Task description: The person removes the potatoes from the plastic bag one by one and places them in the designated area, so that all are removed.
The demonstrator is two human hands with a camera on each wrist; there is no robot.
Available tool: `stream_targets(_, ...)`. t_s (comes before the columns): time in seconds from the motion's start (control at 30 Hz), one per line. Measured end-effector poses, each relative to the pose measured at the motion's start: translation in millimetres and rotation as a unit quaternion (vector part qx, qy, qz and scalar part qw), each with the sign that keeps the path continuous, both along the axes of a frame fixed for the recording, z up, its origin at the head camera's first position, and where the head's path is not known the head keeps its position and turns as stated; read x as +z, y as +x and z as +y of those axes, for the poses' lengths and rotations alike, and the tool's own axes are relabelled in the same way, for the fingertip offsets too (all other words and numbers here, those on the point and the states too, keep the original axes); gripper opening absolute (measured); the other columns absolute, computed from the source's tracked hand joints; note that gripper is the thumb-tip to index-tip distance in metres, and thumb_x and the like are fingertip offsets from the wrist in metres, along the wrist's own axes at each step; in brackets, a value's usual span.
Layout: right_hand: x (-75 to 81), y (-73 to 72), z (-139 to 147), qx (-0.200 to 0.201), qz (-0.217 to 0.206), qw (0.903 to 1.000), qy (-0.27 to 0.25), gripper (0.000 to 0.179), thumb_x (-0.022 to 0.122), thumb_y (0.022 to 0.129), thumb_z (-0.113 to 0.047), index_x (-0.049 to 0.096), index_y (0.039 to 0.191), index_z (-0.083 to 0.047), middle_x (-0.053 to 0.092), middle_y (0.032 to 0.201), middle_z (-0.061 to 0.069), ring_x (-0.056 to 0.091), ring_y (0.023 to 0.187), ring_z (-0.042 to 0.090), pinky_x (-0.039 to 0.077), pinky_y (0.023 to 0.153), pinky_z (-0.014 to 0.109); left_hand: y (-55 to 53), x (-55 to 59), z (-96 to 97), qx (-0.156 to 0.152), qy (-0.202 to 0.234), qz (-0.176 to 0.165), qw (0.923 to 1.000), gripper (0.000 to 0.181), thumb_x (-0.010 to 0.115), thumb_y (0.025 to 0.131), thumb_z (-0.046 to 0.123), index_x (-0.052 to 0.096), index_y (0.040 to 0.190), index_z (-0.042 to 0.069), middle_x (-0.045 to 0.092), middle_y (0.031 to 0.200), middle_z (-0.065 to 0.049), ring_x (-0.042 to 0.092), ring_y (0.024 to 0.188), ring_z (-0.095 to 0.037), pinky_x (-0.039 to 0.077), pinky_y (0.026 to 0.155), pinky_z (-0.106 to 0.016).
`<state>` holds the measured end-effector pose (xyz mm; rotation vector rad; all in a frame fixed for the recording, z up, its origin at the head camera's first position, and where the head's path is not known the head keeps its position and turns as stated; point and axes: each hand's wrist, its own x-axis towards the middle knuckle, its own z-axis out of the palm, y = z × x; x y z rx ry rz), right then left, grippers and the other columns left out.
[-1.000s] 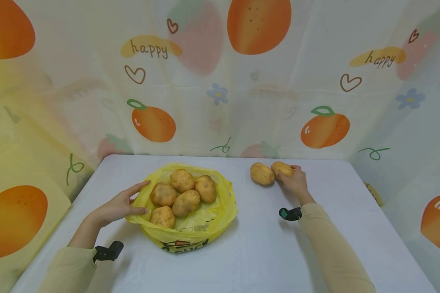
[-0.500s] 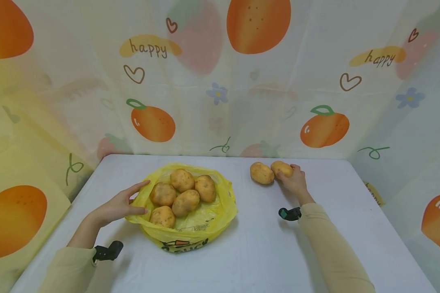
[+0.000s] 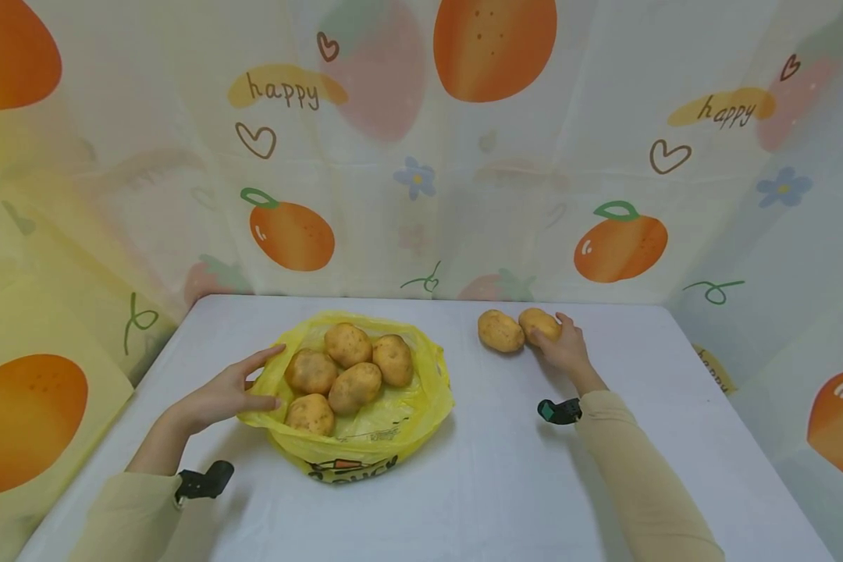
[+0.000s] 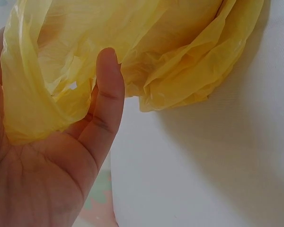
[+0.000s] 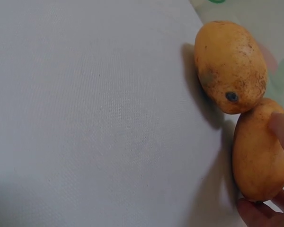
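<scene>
A yellow plastic bag stands wide open on the left half of the table, with several potatoes inside it. At the bag's left side is my left hand, thumb and index finger spread against its rim. In the left wrist view a fold of the bag lies against the palm, beside an upright straight digit. Toward the back right, my right hand grips a potato between thumb and fingers. That potato touches a second potato on its left, which has a dark spot in the right wrist view.
A white cloth covers the table. Its back edge runs just behind the two potatoes, against a hanging printed curtain with fruit pictures. Black wrist cameras sit on both wrists, below the beige sleeves.
The head view has shifted very slightly. Both hands, the bag and the potatoes hold practically the same places as before.
</scene>
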<state>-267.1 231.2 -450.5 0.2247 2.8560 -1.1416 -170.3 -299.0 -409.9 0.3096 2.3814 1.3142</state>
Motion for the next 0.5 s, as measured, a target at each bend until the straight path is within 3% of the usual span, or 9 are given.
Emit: stream_targets(0.5, -2.2, 0.9, -1.0, -0.020, 0.022, 0.9995, -0.006, 0.070, 0.052, 0.088, -0.029, 0.023, 0.139, 0.007, 0.029, 0.131, 0.036, 0.036, 0.115, 0.043, 0.030, 0.097, 0.052, 1.5, 3.0, 1.9, -0.004, 0.005, -0.002, 1.0000, 0.089, 0.071, 0.080, 0.022, 0.014, 0.149, 0.017, 0.007, 0.152, -0.017, 0.035, 0.125, -0.045, 0.045, 0.082, -0.030)
